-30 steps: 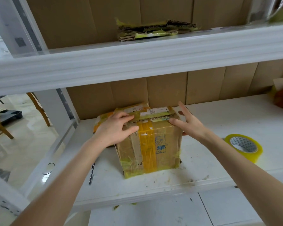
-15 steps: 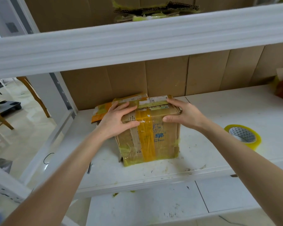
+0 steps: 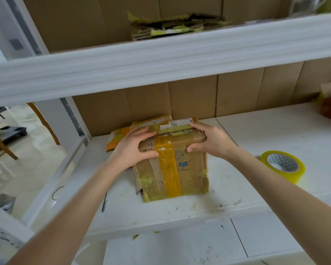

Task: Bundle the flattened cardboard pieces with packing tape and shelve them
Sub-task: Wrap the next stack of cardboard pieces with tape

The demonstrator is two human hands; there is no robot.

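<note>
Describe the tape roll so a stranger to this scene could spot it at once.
Find the white shelf under the thick beam. On it, right of the taped cardboard bundle, lies the tape roll near the front edge. It alone is a yellowish, translucent ring.

Two bundles [image 3: 172, 165] [image 3: 175, 25], one tape roll [image 3: 283, 166]

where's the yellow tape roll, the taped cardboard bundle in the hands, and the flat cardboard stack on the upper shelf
yellow packing tape roll [image 3: 290, 175], head view, outer side wall
brown taped cardboard bundle [image 3: 191, 169], head view, front face
upper-shelf flat cardboard stack [image 3: 172, 27], head view, front edge
</note>
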